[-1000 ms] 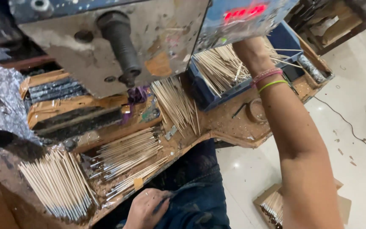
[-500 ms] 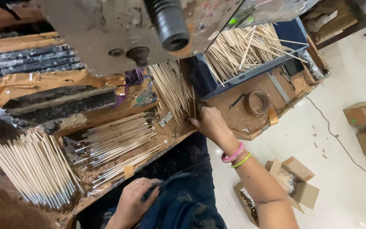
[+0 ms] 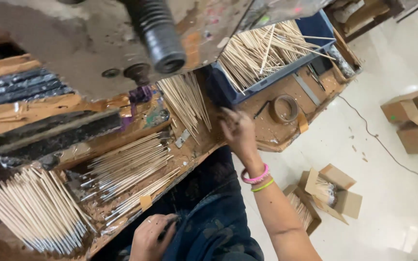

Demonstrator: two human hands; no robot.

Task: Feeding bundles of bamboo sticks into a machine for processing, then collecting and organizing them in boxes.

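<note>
On the far left of the bench lies a big fan of thin wooden sticks (image 3: pixel 30 212) with dark grey tips. Next to it, more to the middle, is another pile of dark-tipped sticks (image 3: pixel 131 169), lying flat on the brown, dirty wooden bench (image 3: pixel 276 137).

Down at the bottom, the left hand (image 3: pixel 151 237) rests on the person's lap, on dark blue trousers (image 3: pixel 214 227). Its fingers are curled together around something small and dark. I cannot tell what that thing is.

Above the piles hangs a big grey machine (image 3: pixel 73 43) with a black ribbed tube (image 3: pixel 163 38) poking out. Under it, a bunch of plain sticks (image 3: pixel 185 99) spreads out like a fan on the bench.

Just right of that bunch is the right hand (image 3: pixel 238 130). It is low at the bench edge, close to the plain sticks and to the corner of a blue tray. The fingers are bent and a bit blurry, so I cannot tell if they hold anything. A pink band and a yellow-green band (image 3: pixel 257 179) sit on the wrist.

The blue tray (image 3: pixel 276 77) is full of plain sticks, all mixed up. Beside it on the bench lies a roll of brown tape (image 3: pixel 285 108).

On the white floor to the right, an open cardboard box (image 3: pixel 332 191) with sticks in it sits near the person's arm. More boxes (image 3: pixel 414 118) sit farther right.
</note>
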